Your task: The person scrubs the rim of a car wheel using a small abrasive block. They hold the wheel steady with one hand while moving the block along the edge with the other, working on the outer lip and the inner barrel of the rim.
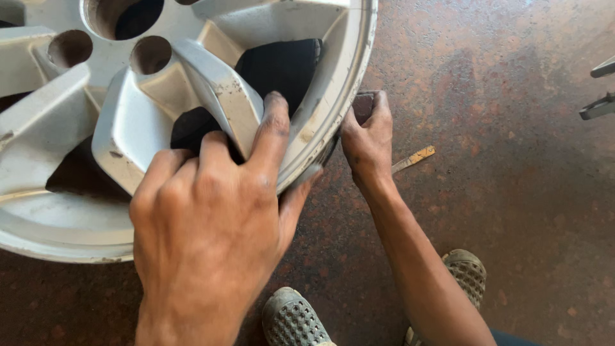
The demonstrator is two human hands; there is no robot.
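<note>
A silver alloy wheel rim [122,128], scuffed and dirty, lies on a brown stained floor at the upper left. My left hand [211,224] grips its near edge. The fingers reach over a spoke into a dark opening and the thumb hooks under the rim lip. My right hand [368,144] is closed on a small dark reddish-brown abrasive block [363,104]. It presses the block against the outer edge of the rim on its right side.
My two feet in grey perforated shoes [291,320] [467,272] stand at the bottom of the view. A thin yellowish strip [415,157] lies on the floor just right of my right hand. Grey metal parts [599,106] jut in at the right edge.
</note>
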